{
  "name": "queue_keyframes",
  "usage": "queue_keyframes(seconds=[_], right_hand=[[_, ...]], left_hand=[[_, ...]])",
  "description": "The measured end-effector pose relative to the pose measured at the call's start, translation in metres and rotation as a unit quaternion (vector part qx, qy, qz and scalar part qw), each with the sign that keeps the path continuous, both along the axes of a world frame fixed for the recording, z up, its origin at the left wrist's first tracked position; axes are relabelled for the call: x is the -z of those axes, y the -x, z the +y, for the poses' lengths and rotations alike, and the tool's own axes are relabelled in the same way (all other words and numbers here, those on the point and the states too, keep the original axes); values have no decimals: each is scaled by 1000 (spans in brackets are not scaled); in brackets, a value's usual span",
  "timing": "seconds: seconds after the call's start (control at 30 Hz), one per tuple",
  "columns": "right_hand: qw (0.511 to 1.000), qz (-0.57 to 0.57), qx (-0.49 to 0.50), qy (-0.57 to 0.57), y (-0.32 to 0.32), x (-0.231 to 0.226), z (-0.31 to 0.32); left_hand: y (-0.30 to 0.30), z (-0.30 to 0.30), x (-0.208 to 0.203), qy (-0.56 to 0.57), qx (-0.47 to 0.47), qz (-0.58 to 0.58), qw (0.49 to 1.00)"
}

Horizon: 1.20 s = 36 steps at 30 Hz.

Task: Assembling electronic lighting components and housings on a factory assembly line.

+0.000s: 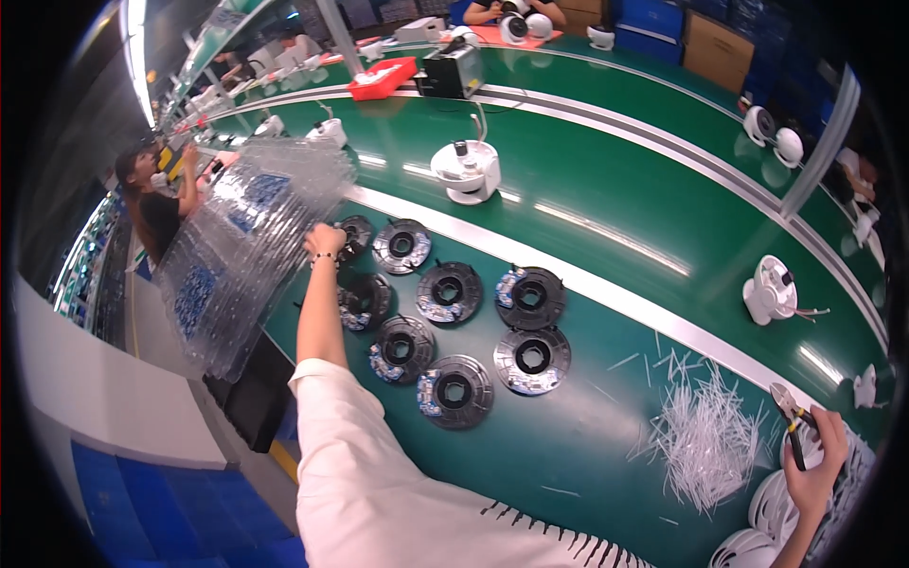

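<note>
My left hand (325, 240) is closed at the right edge of a stack of clear plastic trays (270, 213), right beside a black round disc (355, 237). What its fingers hold is hidden. Several more black discs with blue circuit boards, such as this black disc (455, 391), lie flat on the green table around and to the right of that hand. At the far right, my right hand (816, 464) grips diagonal cutters (793, 424) with black and yellow handles, jaws pointing up and away. A heap of thin white cable ties (708, 440) lies left of the cutters.
White rounded housings (776, 502) are stacked at the right edge. Beyond a white rail, a green conveyor (606, 208) carries white camera-like units (467, 172). Farther back are a red tray (383, 78) and a black box (452, 72). Other people sit along the line.
</note>
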State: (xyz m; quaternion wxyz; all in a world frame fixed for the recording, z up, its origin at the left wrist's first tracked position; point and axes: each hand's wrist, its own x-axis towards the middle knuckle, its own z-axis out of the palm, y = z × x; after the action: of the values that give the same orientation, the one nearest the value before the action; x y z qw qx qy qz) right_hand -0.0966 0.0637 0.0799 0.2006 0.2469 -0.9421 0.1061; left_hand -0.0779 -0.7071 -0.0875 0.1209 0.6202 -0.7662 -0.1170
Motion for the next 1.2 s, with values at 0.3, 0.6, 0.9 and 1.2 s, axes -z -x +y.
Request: queue_keyframes(seconds=[0.3, 0.6, 0.9, 1.2], right_hand=[[995, -16, -95, 39, 5, -18, -76], [989, 48, -126, 53, -8, -33, -88], [980, 148, -98, 87, 37, -9, -135], [987, 154, -35, 15, 32, 19, -135]], left_hand=[[140, 127, -28, -395, 258, 405, 783], [143, 213, -36, -467, 312, 499, 660], [39, 391, -107, -509, 490, 383, 594], [5, 417, -100, -541, 486, 388, 566]])
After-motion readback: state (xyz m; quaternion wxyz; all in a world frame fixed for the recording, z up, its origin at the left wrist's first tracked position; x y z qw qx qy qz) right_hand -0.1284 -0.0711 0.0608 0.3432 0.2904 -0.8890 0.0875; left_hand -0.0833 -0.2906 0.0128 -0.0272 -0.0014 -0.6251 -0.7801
